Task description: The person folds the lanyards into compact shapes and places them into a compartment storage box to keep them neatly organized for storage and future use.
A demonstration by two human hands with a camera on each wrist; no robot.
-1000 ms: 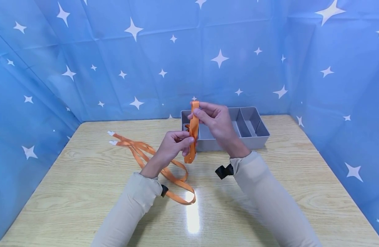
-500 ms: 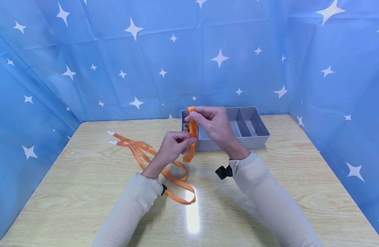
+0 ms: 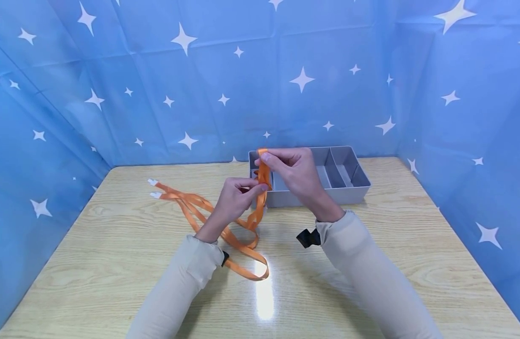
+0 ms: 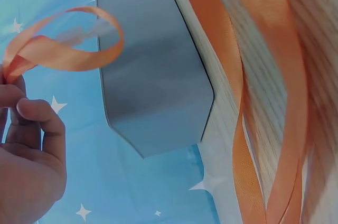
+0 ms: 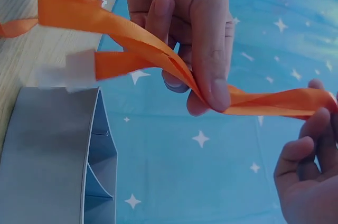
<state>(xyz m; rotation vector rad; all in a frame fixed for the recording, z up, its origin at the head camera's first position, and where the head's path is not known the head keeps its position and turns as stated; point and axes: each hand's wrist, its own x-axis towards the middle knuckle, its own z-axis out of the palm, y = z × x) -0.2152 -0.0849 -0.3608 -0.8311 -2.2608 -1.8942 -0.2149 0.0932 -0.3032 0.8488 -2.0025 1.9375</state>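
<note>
Both hands pinch: the left hand (image 3: 236, 197) and the right hand (image 3: 300, 174) each hold a flat orange fabric ribbon (image 3: 264, 173) folded into layers. Its long axis stands nearly upright, the right hand at the upper fold, the left hand below, so the left is nearer the tail hanging towards the pale wood-grain table (image 3: 94, 263). Behind it sits the left end of a grey, divided rectangular box (image 3: 348, 195); the right hand is nearer its compartments. A second loose orange ribbon (image 3: 244, 248) lies on the table, nearer the left arm
</note>
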